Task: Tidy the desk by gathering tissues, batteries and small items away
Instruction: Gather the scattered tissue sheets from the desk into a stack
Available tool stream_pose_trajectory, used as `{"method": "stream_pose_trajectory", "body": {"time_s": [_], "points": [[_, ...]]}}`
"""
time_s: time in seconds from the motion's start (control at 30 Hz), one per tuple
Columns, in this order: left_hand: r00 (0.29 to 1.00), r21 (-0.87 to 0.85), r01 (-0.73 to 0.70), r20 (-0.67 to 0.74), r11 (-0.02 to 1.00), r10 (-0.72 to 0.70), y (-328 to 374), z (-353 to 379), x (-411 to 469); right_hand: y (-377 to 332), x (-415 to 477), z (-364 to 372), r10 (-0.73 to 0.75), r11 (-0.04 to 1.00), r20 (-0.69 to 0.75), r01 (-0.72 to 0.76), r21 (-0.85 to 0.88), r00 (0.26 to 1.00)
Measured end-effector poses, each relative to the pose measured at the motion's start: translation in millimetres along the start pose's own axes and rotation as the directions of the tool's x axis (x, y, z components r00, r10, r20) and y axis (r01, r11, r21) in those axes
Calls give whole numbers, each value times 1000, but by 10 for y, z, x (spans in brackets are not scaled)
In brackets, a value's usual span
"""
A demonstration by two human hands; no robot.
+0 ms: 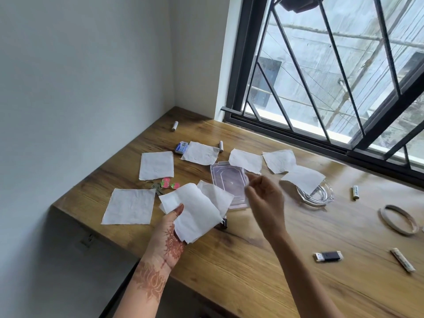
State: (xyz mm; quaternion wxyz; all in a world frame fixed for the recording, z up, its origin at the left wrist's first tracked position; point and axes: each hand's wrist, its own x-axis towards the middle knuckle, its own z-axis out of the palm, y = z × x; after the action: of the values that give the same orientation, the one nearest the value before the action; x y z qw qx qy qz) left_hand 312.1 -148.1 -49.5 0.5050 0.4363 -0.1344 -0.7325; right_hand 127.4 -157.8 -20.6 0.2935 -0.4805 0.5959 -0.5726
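In the head view, the left hand (168, 228) grips a stack of tissues (195, 210) just before the clear plastic box (229, 182) on the tabletop (252, 260), freeing the right hand (263, 198), pinching another tissue (246, 160) lying over the box's far edge.

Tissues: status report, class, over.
Left hand holds gathered tissues. Right hand pinching tissue over clear box. Batteries still scattered.

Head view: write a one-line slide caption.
Left hand holds gathered tissues while right hand pinches another tissue above the wooden desk.
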Motion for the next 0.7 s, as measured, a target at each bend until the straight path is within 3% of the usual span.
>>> {"method": "stream_pose_trajectory", "body": {"time_s": [0.13,0.23,0.33,0.5,0.57,0.6,0.7], "points": [[996,-19,44,74,999,-43,-25,-4,-15,-112,-291,258,-211,951,198,248,-187,957],[981,-69,87,177,994,-73,-33,-23,-21,-113,-470,393,-348,830,457,495,-256,819],[978,-131,82,200,988,-55,-33,-33,-41,-30,-578,463,-339,703,640,638,-314,689],[983,-28,120,145,992,-114,-23,-67,-32,-3,-644,512,-282,685,758,676,-270,588],[980,-14,152,132,988,-149,-13,-52,-39,-7,-633,514,-293,734,740,639,-232,605],[980,-32,150,136,988,-145,-2,-48,-47,11,-620,513,-289,771,698,592,-236,656],[996,-15,82,46,996,-82,23,-111,-4,105,-512,516,-246,891,380,362,-272,891]]}}
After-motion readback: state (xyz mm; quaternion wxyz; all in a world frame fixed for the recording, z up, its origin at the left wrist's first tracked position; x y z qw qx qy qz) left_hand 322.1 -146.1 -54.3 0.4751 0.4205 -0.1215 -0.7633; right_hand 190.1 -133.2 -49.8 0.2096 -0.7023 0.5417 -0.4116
